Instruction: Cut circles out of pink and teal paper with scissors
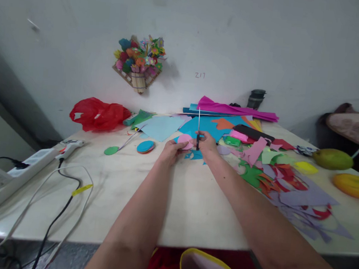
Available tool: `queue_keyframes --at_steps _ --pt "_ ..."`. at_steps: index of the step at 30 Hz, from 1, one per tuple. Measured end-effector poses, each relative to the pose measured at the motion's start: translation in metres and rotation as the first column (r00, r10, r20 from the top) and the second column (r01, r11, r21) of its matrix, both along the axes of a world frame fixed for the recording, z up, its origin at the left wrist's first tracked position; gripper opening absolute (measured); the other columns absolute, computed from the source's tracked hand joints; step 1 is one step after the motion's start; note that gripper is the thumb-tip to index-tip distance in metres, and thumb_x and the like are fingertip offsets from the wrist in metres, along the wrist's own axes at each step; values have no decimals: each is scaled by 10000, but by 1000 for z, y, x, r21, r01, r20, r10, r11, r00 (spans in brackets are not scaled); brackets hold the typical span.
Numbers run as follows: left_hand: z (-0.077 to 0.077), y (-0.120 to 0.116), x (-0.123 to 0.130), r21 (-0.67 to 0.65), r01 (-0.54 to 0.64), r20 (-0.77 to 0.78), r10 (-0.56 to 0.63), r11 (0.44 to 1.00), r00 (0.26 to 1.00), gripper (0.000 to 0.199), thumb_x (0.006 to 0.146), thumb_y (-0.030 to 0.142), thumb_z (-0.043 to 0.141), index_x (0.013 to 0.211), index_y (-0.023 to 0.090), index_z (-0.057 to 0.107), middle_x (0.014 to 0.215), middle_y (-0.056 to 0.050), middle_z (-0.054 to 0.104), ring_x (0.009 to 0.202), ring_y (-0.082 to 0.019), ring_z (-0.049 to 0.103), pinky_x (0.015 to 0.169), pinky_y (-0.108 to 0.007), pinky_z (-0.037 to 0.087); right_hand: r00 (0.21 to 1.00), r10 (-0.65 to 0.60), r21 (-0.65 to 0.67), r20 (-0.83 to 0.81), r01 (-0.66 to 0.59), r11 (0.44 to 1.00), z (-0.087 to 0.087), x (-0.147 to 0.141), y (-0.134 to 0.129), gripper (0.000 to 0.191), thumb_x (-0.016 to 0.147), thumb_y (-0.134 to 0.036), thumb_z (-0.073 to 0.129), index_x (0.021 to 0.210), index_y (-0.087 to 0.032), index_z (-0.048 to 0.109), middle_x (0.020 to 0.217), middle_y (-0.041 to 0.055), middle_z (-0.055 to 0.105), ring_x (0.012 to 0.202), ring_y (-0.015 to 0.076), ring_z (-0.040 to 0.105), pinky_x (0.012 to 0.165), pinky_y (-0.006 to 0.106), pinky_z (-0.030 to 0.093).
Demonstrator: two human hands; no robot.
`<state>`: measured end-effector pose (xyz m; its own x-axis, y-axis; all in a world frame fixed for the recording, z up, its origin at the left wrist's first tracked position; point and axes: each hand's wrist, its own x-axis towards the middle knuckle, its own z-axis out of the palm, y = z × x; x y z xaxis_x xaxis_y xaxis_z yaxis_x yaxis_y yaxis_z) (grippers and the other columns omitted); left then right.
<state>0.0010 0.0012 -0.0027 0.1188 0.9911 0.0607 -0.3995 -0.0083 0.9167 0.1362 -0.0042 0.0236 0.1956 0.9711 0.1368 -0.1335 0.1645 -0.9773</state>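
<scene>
Pinched in my left hand (173, 149) is a pink paper circle (185, 141), with some blue paper behind it. My right hand (206, 144) is closed on the black handles of the scissors (198, 125), whose blades point up and away from me, just right of the pink circle. Blue paper scraps (195, 155) lie under both hands. A stack of cut circles with a blue one on top (145, 146) sits left of my left hand. Farther left lies a green circle (111, 150) with a thin purple strip touching it.
Colored paper scraps (301, 192) cover the right side, near a green mango (332, 159) and an orange one (355, 185). Behind are a black phone (253, 133), paper sheets and a dark cup (256, 99). A red bag (99, 115), power strip (33, 165) and cables lie left.
</scene>
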Motion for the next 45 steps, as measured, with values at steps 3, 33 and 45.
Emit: queue_keyframes --at_steps 3,33,45 --pt "0 0 -1 23 -17 -18 17 1000 1000 354 534 234 861 802 59 710 779 -126 731 733 -240 708 683 -334 584 1000 27 -46 0 -27 999 2 3 -1 347 616 -166 797 883 -188 576 514 -87 571 446 92 558 402 176 397" --pt "3 1 -11 5 -68 -6 68 998 998 281 637 239 823 805 61 686 785 -159 732 806 -287 726 700 -341 583 709 554 -220 436 -514 829 -1 46 0 323 816 -454 687 728 -176 549 577 3 628 426 94 564 329 179 358" --pt "5 -1 -8 -1 -77 65 77 997 995 283 589 178 835 794 64 676 747 -120 721 792 -277 725 761 -370 590 742 537 -215 401 -493 843 4 34 -9 297 846 -372 668 667 -178 533 514 -11 594 376 87 529 296 173 337"
